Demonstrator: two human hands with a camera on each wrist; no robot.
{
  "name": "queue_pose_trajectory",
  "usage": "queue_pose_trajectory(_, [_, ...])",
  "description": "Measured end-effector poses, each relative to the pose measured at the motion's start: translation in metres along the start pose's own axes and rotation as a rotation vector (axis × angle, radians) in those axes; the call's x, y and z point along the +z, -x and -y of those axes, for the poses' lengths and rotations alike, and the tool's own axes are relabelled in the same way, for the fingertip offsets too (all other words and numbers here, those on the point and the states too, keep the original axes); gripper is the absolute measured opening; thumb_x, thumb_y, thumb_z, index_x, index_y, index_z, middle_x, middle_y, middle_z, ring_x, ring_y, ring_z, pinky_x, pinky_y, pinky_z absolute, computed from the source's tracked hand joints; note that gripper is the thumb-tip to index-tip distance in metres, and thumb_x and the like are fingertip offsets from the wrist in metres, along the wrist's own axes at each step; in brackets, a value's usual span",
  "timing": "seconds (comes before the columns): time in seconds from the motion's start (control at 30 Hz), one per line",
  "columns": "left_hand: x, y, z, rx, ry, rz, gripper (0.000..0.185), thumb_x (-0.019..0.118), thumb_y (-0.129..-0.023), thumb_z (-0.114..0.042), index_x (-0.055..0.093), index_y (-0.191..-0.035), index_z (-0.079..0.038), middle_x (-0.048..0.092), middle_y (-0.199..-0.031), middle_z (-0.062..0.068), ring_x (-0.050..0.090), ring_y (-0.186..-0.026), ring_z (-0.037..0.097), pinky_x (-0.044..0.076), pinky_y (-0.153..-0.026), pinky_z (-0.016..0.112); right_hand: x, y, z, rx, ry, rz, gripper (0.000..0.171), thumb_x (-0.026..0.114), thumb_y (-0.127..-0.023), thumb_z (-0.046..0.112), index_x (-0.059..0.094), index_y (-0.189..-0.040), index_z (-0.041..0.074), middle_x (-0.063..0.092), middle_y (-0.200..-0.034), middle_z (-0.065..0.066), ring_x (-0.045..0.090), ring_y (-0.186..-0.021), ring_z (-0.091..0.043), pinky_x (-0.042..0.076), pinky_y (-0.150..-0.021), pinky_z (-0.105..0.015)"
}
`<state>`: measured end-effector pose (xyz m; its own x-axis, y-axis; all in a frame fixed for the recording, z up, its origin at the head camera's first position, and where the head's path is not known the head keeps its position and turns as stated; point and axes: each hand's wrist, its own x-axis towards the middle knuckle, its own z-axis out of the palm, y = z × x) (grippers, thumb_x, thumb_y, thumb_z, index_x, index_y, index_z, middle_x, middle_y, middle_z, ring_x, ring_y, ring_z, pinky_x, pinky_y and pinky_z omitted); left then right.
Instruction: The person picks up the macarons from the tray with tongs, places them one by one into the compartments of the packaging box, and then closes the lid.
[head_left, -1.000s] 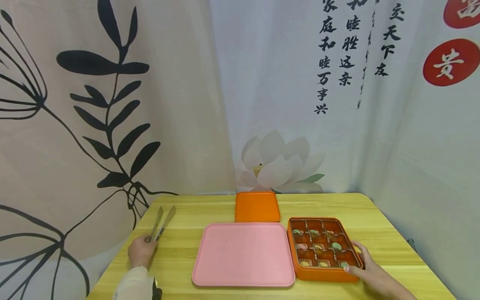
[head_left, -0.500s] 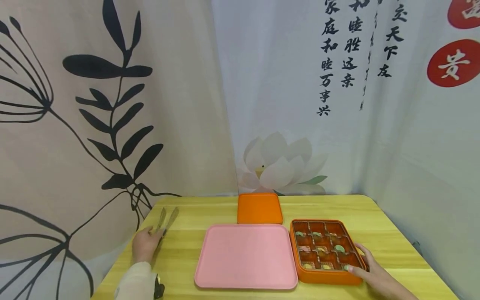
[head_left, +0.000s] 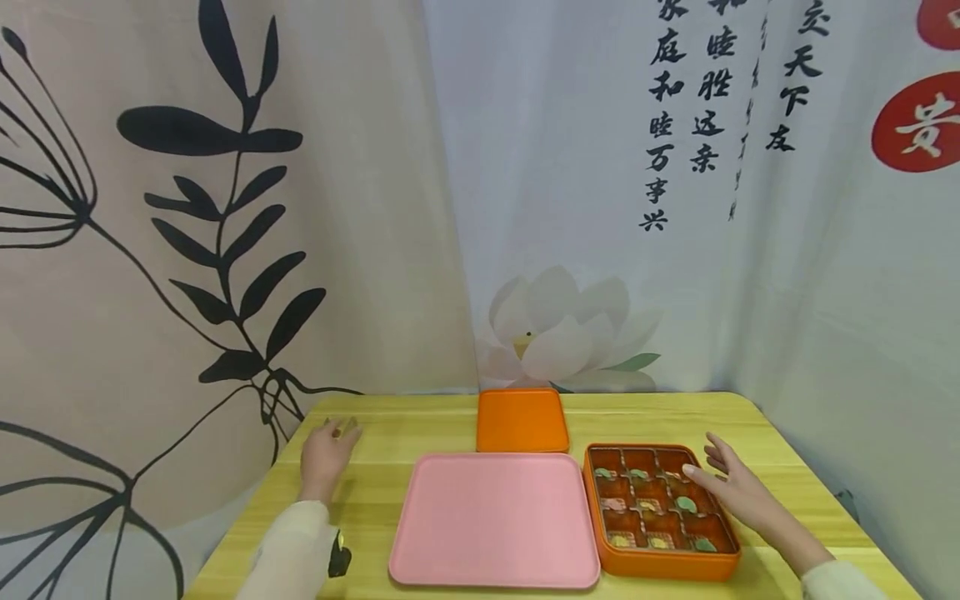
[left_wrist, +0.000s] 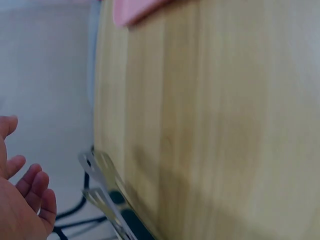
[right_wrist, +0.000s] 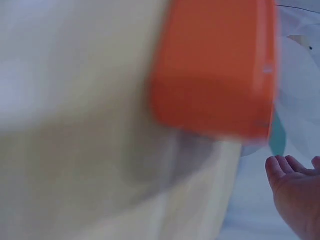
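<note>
In the head view my left hand (head_left: 327, 458) is held over the table's left side with loosely bent fingers and nothing in its grasp. The left wrist view shows metal tongs (left_wrist: 118, 198) with dark green grips lying beside that hand (left_wrist: 25, 200), apart from it; the hand hides them in the head view. My right hand (head_left: 738, 492) hovers at the right side of an orange box (head_left: 667, 567), its fingers spread. The box is divided into compartments holding small green, pink and yellow pieces. In the right wrist view a gap separates the hand (right_wrist: 300, 197) from the box (right_wrist: 215, 75).
A pink tray (head_left: 495, 521) lies at the table's middle, close against the box's left side. Behind it is a flat orange square lid or tray (head_left: 522, 421). A printed curtain (head_left: 375, 208) hangs behind the wooden table (head_left: 367, 533).
My left hand has let go of the tongs and moved farther over the table. The right hand has released the box's near right corner and lifted away from it.
</note>
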<state>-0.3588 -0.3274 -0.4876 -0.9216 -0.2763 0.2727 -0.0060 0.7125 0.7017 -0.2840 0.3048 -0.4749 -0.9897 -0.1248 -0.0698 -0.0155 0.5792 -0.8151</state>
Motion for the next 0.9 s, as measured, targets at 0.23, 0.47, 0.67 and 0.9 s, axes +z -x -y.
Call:
queue_pose_trajectory(0.23, [0.019, -0.005, -0.037, 0.004, 0.094, 0.052, 0.058, 0.06, -0.1, -0.032, 0.047, -0.14, 0.008, 0.052, -0.129, 0.032, 0.053, -0.116, 0.044, 0.047, -0.09, 0.055, 0.007, -0.03, 0.035, -0.099, 0.07, -0.097, 0.096, 0.053, -0.1, 0.048, -0.006, -0.155, -0.004, 0.011, -0.153, -0.04, 0.019, -0.137, -0.058, 0.026, -0.104, -0.069])
queue_pose_trajectory(0.47, [0.042, -0.002, -0.069, 0.05, 0.163, 0.11, 0.062, 0.065, -0.097, -0.03, 0.045, -0.142, 0.008, 0.053, -0.127, 0.03, 0.051, -0.118, 0.045, 0.046, -0.092, 0.055, 0.02, -0.066, 0.066, -0.099, 0.034, -0.093, 0.099, 0.054, -0.099, 0.052, -0.006, -0.156, -0.001, 0.01, -0.157, -0.035, 0.018, -0.141, -0.054, 0.027, -0.105, -0.067])
queue_pose_trajectory(0.67, [0.066, -0.004, -0.089, 0.053, 0.201, 0.143, 0.063, 0.066, -0.096, -0.03, 0.045, -0.143, 0.006, 0.053, -0.126, 0.027, 0.052, -0.118, 0.042, 0.046, -0.093, 0.054, 0.042, -0.096, 0.088, -0.098, -0.038, -0.096, 0.087, 0.054, -0.103, 0.038, -0.003, -0.156, -0.001, 0.012, -0.158, -0.032, 0.019, -0.142, -0.05, 0.027, -0.107, -0.064])
queue_pose_trajectory(0.9, [0.095, -0.003, -0.103, 0.011, 0.283, 0.183, 0.062, 0.07, -0.093, -0.03, 0.049, -0.141, 0.003, 0.056, -0.121, 0.021, 0.054, -0.114, 0.037, 0.048, -0.09, 0.05, 0.075, -0.12, 0.098, -0.056, -0.173, -0.078, 0.08, 0.054, -0.103, 0.024, 0.001, -0.156, -0.002, 0.012, -0.158, -0.031, 0.019, -0.143, -0.048, 0.025, -0.109, -0.062])
